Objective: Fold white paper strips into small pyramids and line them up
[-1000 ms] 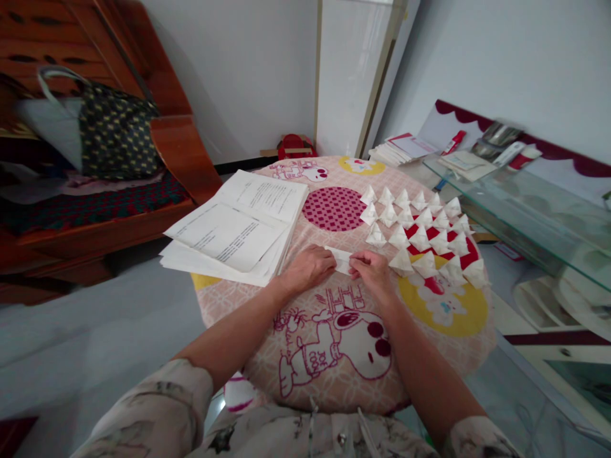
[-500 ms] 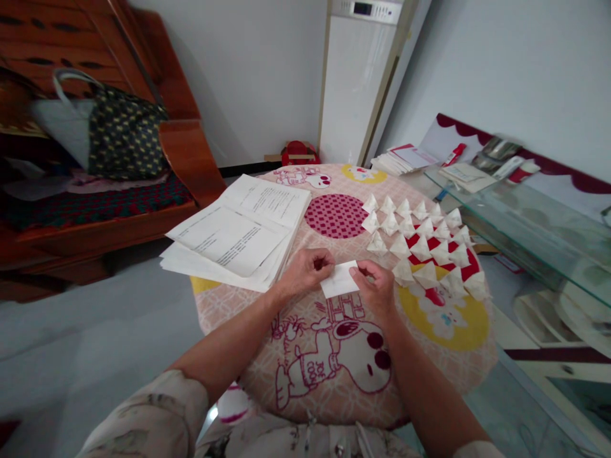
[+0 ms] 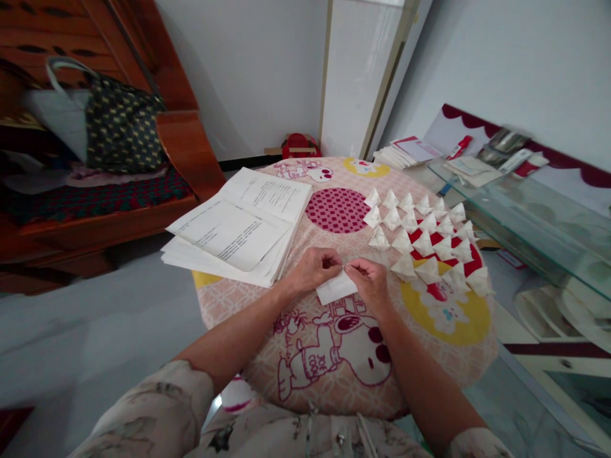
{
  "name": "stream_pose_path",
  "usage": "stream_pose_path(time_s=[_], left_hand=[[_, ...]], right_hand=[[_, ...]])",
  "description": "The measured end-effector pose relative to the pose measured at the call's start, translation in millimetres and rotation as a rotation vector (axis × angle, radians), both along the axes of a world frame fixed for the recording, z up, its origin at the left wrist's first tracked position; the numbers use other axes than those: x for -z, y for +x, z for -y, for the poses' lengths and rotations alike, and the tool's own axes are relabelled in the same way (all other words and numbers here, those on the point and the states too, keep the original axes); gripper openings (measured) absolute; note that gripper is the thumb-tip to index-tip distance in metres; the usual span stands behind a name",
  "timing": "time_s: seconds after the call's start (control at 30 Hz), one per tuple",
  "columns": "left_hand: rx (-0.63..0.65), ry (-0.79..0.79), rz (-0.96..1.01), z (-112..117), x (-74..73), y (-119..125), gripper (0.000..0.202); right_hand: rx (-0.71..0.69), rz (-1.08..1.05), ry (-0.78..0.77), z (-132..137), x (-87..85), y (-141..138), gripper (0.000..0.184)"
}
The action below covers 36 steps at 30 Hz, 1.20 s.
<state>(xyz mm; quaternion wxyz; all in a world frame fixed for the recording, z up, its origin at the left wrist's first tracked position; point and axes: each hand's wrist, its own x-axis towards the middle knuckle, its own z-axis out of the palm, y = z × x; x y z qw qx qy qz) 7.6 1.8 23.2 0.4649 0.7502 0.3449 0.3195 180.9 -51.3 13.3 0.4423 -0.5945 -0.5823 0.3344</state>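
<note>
A small white piece of folded paper (image 3: 337,290) is between my two hands, above the middle of the round table. My left hand (image 3: 316,270) pinches its upper edge, thumb and fingertips together. Close beside it, my right hand (image 3: 370,280) pinches the same edge near the upper right corner, the fingertips of both hands almost meeting. The paper's lower part hangs free toward me. To the right, several folded paper pyramids (image 3: 428,272) stand in rows on the tablecloth. Left of my hands lies a stack of printed sheets (image 3: 224,235).
A patterned cloth (image 3: 258,343) covers the round table. On the right stands a glass shelf (image 3: 525,216) holding papers, a red marker (image 3: 459,147) and metal bowls (image 3: 501,146). A wooden bench (image 3: 186,152) with a dark patterned bag (image 3: 124,127) is at the left.
My hands have come closer together along the paper's upper edge; my right hand has moved left from the paper's right side. The view has shifted slightly.
</note>
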Motion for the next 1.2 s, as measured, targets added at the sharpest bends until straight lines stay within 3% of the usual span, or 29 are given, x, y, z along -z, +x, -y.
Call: stream_pose_path(time_s=[0.17,0.47,0.57,0.7,0.9,1.07,1.2], left_hand=[[-0.017,0.011,0.011,-1.0,3.3,-1.3,0.010],[-0.192,-0.078,0.052,-12.3,10.7,-14.8,0.008],[-0.194,-0.090,0.111,-11.7,6.3,-12.4,0.017],[-0.032,-0.070,0.036,-5.3,3.2,-3.3,0.027],[0.047,-0.120,0.050,-6.7,16.6,-0.1,0.032],[0.101,-0.241,0.085,-8.8,17.6,-2.6,0.032],[0.069,-0.413,0.157,-8.3,17.5,-4.2,0.034]], right_hand=[[0.051,-0.137,0.005,-1.4,4.8,3.5,0.019],[0.409,-0.551,0.089,-11.2,7.1,23.8,0.014],[0.351,-0.529,0.062,-10.2,6.8,19.2,0.013],[0.205,-0.478,-0.017,-7.7,10.7,6.9,0.015],[0.056,-0.366,-0.081,-7.3,14.8,1.7,0.017],[0.066,-0.279,-0.071,-8.5,14.8,6.1,0.013],[0.135,-0.380,-0.109,-9.6,8.2,14.2,0.017]])
